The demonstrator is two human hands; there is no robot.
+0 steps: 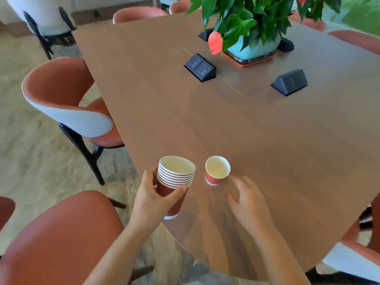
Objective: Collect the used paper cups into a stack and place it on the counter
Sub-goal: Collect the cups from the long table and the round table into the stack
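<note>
**Hands and forearms, head view**

The left hand (152,197) grips a stack of paper cups (176,174). The thumb lies across the near side of the stack, just below the rims, and the fingers curl round its far left side. The right hand (247,200) is palm down and holds nothing, with its fingers (239,183) loosely bent and the thumb set apart from them. Both forearms are bare and rise from the lower edge, left (115,249) and right (277,249).

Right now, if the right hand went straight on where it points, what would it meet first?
Probably the single red paper cup standing on the table just ahead of the right hand; nothing shows between them.
</note>
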